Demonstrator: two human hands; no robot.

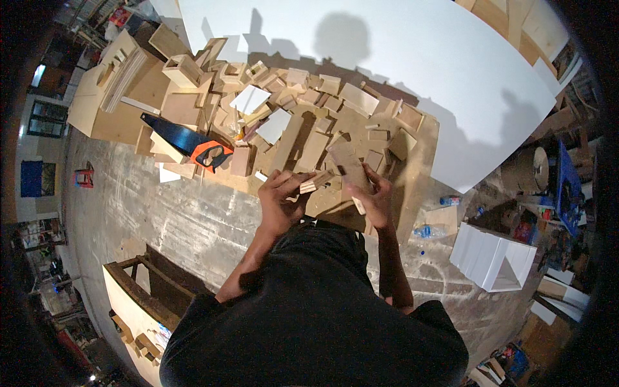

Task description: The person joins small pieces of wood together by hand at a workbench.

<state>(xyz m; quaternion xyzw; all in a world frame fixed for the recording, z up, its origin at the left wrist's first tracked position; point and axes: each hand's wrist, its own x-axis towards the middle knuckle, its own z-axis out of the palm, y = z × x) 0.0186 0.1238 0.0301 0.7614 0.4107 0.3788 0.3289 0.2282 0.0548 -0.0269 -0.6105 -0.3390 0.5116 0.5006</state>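
In front of my body, my left hand point(282, 198) is closed around a small wood block point(316, 183) whose layered light end faces me. A longer flat wooden piece point(350, 168) tilts up and away from my right hand point(378, 198), whose fingers grip its near end. The two pieces are close together, with a narrow gap between them. Beyond my hands, many offcut wood blocks point(314, 150) lie heaped on a brown board point(422, 151). A handsaw point(187, 143) with a dark blade and an orange and black handle rests on the left side of the heap.
A large white panel point(412, 45) stands behind the heap. At far left is a wooden box-like cabinet point(116, 84). To the right, plastic bottles point(429, 230) and a white open box point(493, 258) sit on the concrete floor point(174, 206). A wooden crate point(138, 303) stands at lower left.
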